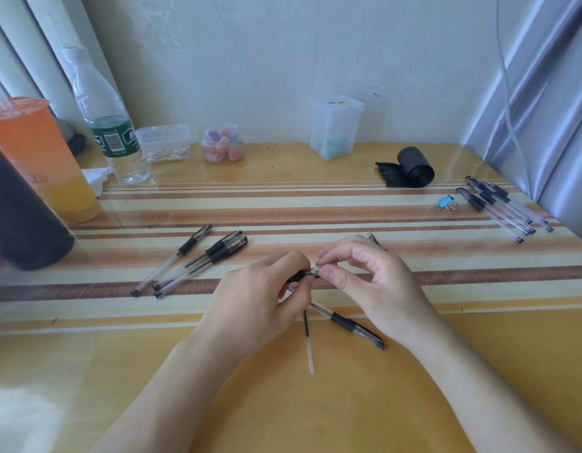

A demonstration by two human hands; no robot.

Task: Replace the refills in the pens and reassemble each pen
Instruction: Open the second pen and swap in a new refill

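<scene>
Both hands meet over the middle of the striped bench point(315, 204). The left hand point(263, 295) has its grip closed around the black-sleeved end of a pen point(304, 274), and the right hand point(364, 273) pinches the clear tip section of that same pen between thumb and forefinger. Just near of the hands a second pen point(351, 326) lies slanted on the bench, with a loose refill point(308, 344) beside it, pointing toward the near edge. Three more pens point(198, 261) lie to the left, and a bundle of pens point(502, 207) sits far right, beside a blue binder clip point(446, 202).
</scene>
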